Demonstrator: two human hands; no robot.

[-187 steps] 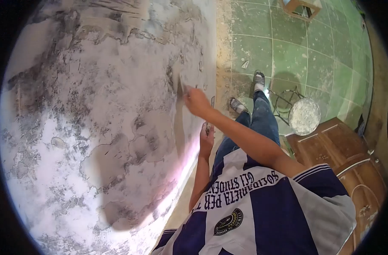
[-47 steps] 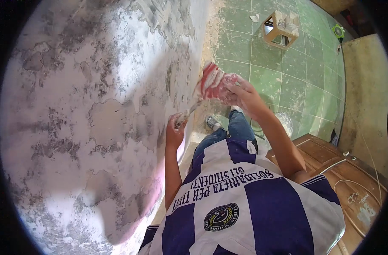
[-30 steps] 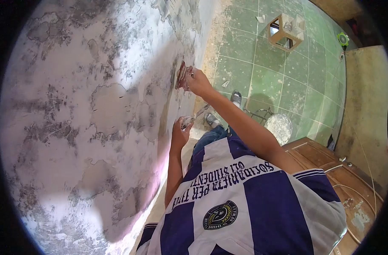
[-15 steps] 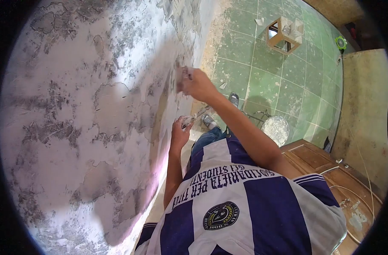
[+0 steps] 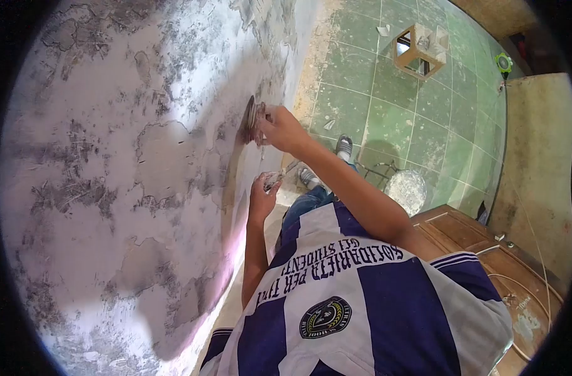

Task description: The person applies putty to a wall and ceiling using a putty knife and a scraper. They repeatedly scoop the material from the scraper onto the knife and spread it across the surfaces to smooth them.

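My right hand (image 5: 278,128) is closed on a plastering trowel (image 5: 250,119). Its dark blade lies edge-on to my view, against or very close to the patchy plastered wall (image 5: 167,163). Lower down and nearer my body, my left hand (image 5: 261,198) grips a putty knife (image 5: 290,167) smeared with pale plaster. Lumps of the plaster cling around the fingers there, and part of the tool is hidden by them. Grey and white patches of filler cover the wall, some with rough edges.
Green floor tiles (image 5: 395,103) spotted with plaster run along the wall. A small wooden frame box (image 5: 419,53) stands on them, and a plaster-covered bucket (image 5: 405,193) is by my feet. To the right are a brown wooden panel (image 5: 448,232), loose cable and a green fan (image 5: 502,62).
My right hand has moved slightly left and down along the wall, and the trowel shows more sharply. The left hand has shifted a little left with the putty knife.
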